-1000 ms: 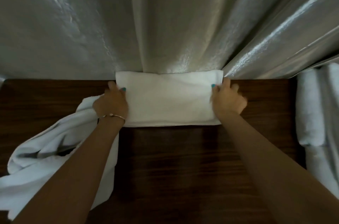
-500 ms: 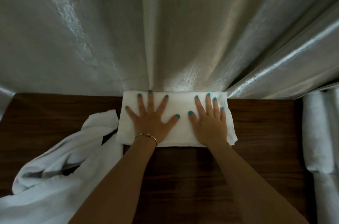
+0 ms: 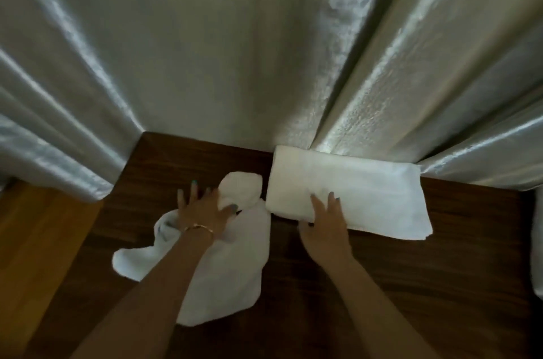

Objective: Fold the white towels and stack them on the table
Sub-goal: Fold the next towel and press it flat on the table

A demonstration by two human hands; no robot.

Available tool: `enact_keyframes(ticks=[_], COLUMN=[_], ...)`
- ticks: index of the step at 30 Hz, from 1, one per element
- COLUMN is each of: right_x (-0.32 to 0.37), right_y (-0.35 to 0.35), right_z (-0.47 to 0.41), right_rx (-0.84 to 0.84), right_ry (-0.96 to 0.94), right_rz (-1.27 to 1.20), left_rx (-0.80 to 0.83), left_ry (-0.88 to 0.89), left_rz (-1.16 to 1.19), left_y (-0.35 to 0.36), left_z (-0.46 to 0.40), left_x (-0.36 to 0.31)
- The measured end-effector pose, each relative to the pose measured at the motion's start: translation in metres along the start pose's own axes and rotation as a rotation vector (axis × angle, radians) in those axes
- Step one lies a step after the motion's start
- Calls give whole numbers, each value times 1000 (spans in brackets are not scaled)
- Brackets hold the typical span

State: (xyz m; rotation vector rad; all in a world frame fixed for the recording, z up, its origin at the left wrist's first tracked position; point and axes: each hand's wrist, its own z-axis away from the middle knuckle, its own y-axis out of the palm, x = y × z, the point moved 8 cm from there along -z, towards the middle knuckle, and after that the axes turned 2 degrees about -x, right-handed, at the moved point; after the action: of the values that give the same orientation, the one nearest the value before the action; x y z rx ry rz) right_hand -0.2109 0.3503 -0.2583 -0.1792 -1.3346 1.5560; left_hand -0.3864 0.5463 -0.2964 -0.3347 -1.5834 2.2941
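Curtain [image 3: 235,50]: silvery grey, glossy, hanging in deep folds across the whole far side; its hem meets the far edge of the tabletop and wraps round the far-left corner.
Tabletop [image 3: 396,285]: dark wood grain, filling the lower middle and right; the broad stretch toward the near edge and the near-right part lies bare.
Floor [image 3: 38,255]: lighter orange-brown wood, showing past the tabletop's left edge.
Unfolded towel [image 3: 229,270]: white, crumpled, lying from the middle of the tabletop down toward the near edge, a rounded bunch of it rising at its far end.
Folded towel [image 3: 367,194]: white, a neat flat rectangle against the far edge, its far side touching the curtain hem, just beside the crumpled one with a thin dark gap between.
White shape at right edge [image 3: 539,255]: a pale strip past the tabletop's right edge, possibly more towels; too cut off to tell.
Left hand [image 3: 202,208]: fingers spread wide, palm down on the far bunch of the unfolded towel, pressing rather than gripping; a thin bracelet [image 3: 199,228] at the wrist.
Right hand [image 3: 323,226]: flat and loose, fingertips resting on the near-left corner of the folded towel, clasping nothing.
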Motion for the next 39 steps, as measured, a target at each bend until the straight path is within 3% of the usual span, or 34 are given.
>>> enact_keyframes(ticks=[2,5,8,12,17,19,21,23,25,27,29,30,32,35,39], right_x=[17,53,108,171,204,204,210,226,241,250,250,248,249,248,231], right_y=[19,19,-17,-94,-181,-223,-271,-315,-353,-390,-423,-436,-454,-473,-489], right_z=[23,49,74,115,170,186,204,221,236,249,255,255,251,247,238], right_rx=[113,198,179,84,53,-97,-277,-378,-428,-471,-497,-487,-377,-230,-159], right_ry=[68,84,0,-166,-252,-285,-344,-414,-465,-503,-504,-503,-492,-491,-540], right_rz=[-115,-350,-573,-874,-919,-906,-889,-833,-750,-745,-857,-944,-1116,-1343,-1627], left_rx=[-121,-370,-466,-267,85,262,281,87,-276,-612,-737,-719,-478,321,830], left_ry=[21,-50,133,341,546,579,654,770,860,817,766,757,791,937,904], left_rz=[93,424,759,1254,1670,1841,1941,1855,1600,1306,1161,1165,1419,1988,2149], left_y=[-17,-89,-176,-282,-387,-420,-455,-490,-531,-563,-581,-586,-585,-564,-509], left_z=[5,31,73,139,190,200,211,220,234,242,243,242,238,248,271], left_x=[11,15,0,-22,-51,-67,-71,-68,-60,-51,-51,-54,-68,-109,-149])
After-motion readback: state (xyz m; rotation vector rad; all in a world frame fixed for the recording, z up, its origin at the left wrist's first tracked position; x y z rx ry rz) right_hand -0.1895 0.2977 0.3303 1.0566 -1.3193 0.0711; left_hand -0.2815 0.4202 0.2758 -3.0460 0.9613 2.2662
